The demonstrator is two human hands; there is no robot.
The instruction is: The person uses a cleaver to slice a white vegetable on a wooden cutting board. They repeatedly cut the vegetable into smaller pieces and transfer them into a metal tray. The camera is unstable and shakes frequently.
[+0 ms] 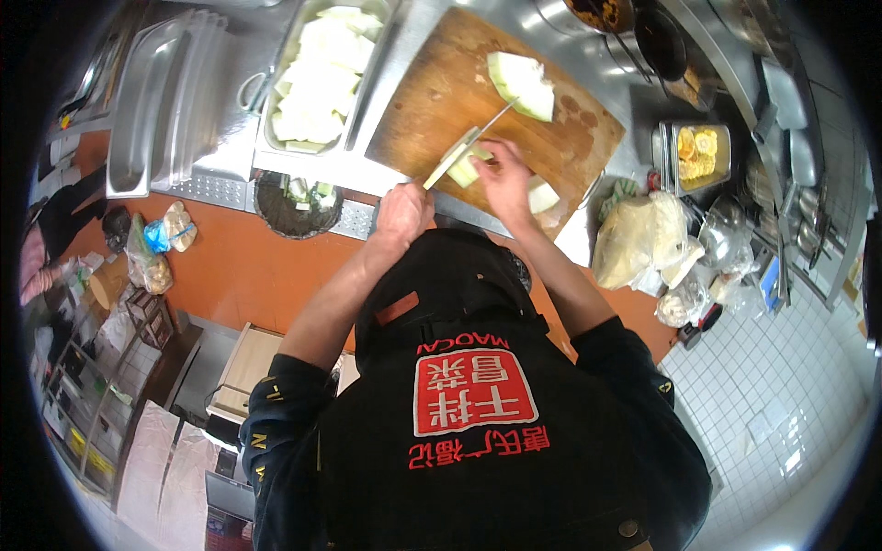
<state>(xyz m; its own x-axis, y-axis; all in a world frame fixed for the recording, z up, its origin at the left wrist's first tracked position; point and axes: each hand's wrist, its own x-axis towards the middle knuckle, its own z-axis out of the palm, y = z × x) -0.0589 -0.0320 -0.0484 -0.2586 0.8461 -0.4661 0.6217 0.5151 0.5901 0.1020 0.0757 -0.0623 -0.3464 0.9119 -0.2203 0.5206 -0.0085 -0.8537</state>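
My left hand (405, 212) is closed on the handle end of a kitchen knife (494, 121); its blade points away to the upper right over a wooden cutting board (420, 89). The fingers of my right hand (506, 175) rest on a pale green-rimmed melon piece (463, 171) beside the blade. Just right of that hand lies another melon piece (543, 195). A larger melon wedge (521, 84) lies farther up the board, near the knife's tip. Left of the board, a deep metal pan (264, 131) holds many cut pale pieces.
A lined bin (296, 224) with green-white scraps stands below the counter edge. Empty metal pans (129, 138) are at the left. At the right are a metal container (725, 165) of corn pieces, plastic bags (630, 237) and pots (654, 45). Another person (41, 255) is at the far left.
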